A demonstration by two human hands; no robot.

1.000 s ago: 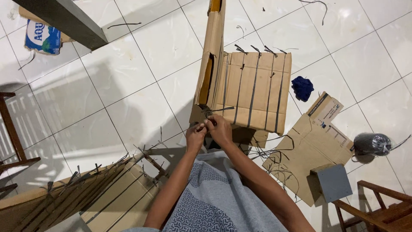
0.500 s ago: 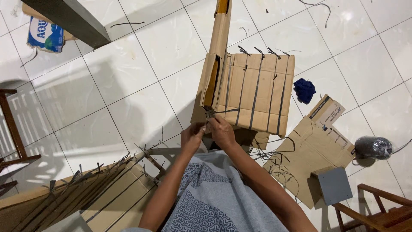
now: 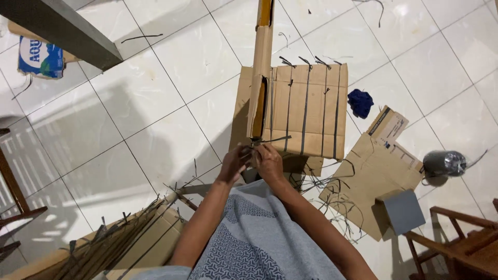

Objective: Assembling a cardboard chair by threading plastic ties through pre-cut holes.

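Note:
My left hand (image 3: pixel 233 165) and my right hand (image 3: pixel 268 162) meet at the near edge of a stack of brown cardboard sheets (image 3: pixel 311 111) bound with several dark plastic straps. Both hands pinch a dark strap (image 3: pixel 271 140) at the stack's near left corner. A tall folded cardboard piece (image 3: pixel 262 67) stands on edge along the stack's left side. My fingertips are partly hidden by each other, and my grey patterned shirt fills the lower middle.
Loose cardboard (image 3: pixel 373 171) and a grey square piece (image 3: pixel 403 211) lie right, with strap offcuts (image 3: pixel 332 202), a blue cloth (image 3: pixel 360 102) and a dark roll (image 3: pixel 443 163). Another strapped cardboard bundle (image 3: pixel 119 243) lies lower left. Wooden chairs (image 3: pixel 456 249) stand at both sides.
The view has shifted slightly, so the cardboard stack sits lower in the frame. My hands stay together at the strap on its near edge.

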